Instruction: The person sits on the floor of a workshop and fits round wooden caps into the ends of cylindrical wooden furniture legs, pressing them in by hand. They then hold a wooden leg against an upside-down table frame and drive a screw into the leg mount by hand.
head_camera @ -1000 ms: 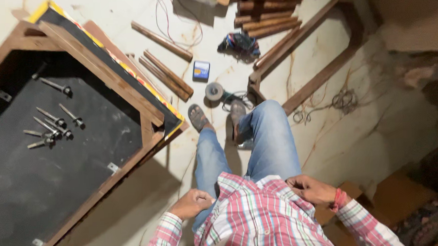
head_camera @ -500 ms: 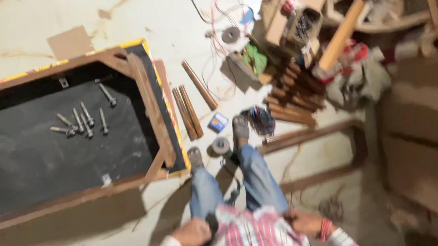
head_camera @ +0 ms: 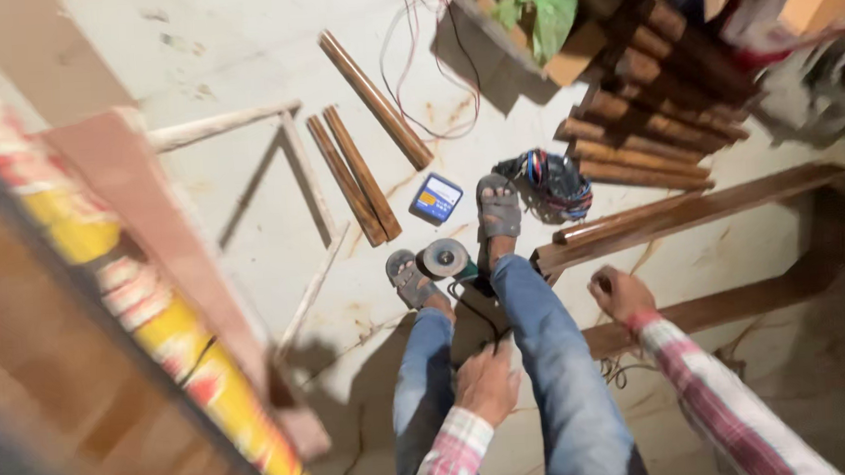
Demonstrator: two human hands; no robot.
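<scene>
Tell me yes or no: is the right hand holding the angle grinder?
No, the right hand hangs empty beside the knee, apart from the angle grinder between the feet.

Two hands show, the left hand point(head_camera: 486, 384) at lower centre and the right hand point(head_camera: 620, 293) to its right. Two sandals point(head_camera: 498, 207) sit mid-frame. Three loose brown wooden rods point(head_camera: 352, 179) lie in the upper centre. One angle grinder point(head_camera: 446, 259), one small blue box point(head_camera: 436, 197) and one green bag point(head_camera: 541, 10) appear.
</scene>
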